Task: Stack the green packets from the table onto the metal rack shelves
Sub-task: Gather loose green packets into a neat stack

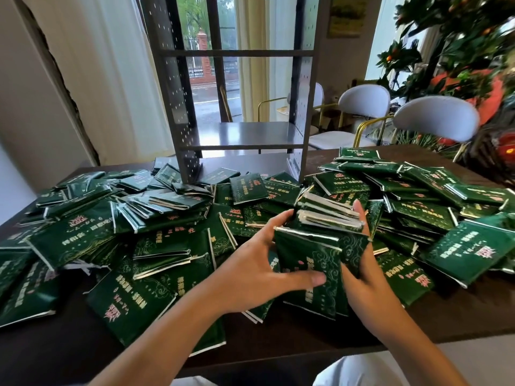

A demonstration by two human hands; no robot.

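I see my left hand (259,263) and right hand (365,277) both curled round a bundle of green packets (317,246) above the littered table (459,307).

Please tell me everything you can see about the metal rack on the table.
The metal rack is grey, looks like painted steel, and stands upright at the far side of the dark table, before a window. Its two side panels are perforated with small holes. Two flat shelves show: a lower one and a higher one, both bare. Its back is open. Loose green packets lie around its feet and seem to touch them. Neither hand touches it.
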